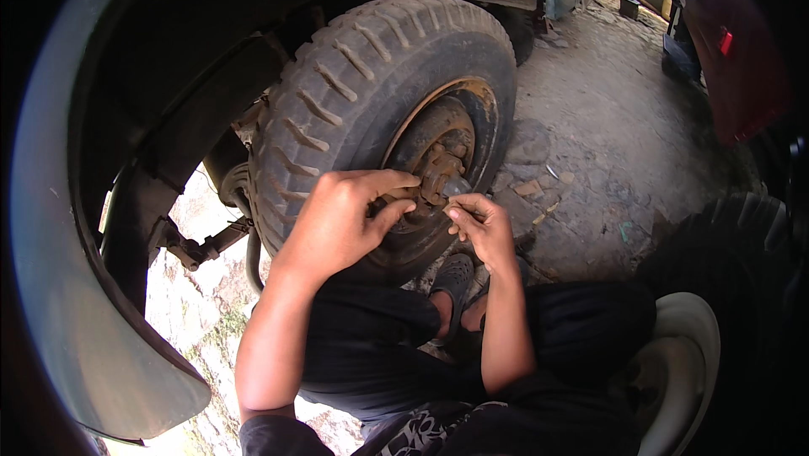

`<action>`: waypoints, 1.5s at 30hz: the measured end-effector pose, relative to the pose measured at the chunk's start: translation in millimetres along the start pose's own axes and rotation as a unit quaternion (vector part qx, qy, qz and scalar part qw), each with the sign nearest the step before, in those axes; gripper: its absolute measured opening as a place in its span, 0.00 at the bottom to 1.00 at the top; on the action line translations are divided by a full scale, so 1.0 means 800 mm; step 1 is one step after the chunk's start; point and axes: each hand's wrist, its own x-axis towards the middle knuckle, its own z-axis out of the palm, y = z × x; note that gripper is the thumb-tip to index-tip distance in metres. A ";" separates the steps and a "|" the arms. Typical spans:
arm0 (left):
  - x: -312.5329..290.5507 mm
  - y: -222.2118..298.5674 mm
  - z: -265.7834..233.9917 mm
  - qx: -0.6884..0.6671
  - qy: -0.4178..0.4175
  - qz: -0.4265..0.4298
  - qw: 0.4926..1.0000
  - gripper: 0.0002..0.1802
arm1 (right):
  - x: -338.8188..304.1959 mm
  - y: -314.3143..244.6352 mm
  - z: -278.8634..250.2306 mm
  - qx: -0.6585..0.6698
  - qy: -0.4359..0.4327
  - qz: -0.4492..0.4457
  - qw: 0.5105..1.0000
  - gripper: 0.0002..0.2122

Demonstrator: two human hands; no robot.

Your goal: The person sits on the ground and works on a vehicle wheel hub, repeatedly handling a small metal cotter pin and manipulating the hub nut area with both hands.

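Note:
A large wheel with a chunky, dusty tyre [312,110] stands in front of me, its rim rusty along the edge. At its centre sits a brown, dirty hub [438,165] with a greyish end piece [456,186]. My left hand [345,216] reaches to the hub's left side, thumb and fingertips drawn close together. Whatever lies between them is too small to make out. Just right of the hub, my right hand [482,227] is closed in a pinch, its fingertips near the grey end piece. Any small piece in that pinch cannot be named.
A curved fender [59,228] arches along the left, with dark chassis parts [198,249] behind the tyre. Low at the right is another wheel with a pale rim [687,363]. Stones and scraps lie on the dirt ground [581,136]. A dark red panel [733,68] stands at upper right.

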 end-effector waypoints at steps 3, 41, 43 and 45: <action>0.002 0.003 -0.017 0.008 0.043 -0.020 0.999 0.13 | 0.016 0.038 -0.013 -0.053 0.091 0.013 0.994 0.10; -0.003 -0.040 -0.017 0.023 0.016 0.076 0.997 0.10 | 0.073 0.123 0.053 -0.345 0.212 -0.372 0.835 0.10; -0.004 -0.038 -0.018 0.021 -0.010 0.061 0.998 0.10 | 0.076 0.107 0.064 -0.336 0.215 -0.361 0.843 0.11; -0.003 -0.041 -0.016 0.016 -0.027 0.043 0.999 0.11 | 0.076 0.102 0.066 -0.323 0.203 -0.362 0.851 0.13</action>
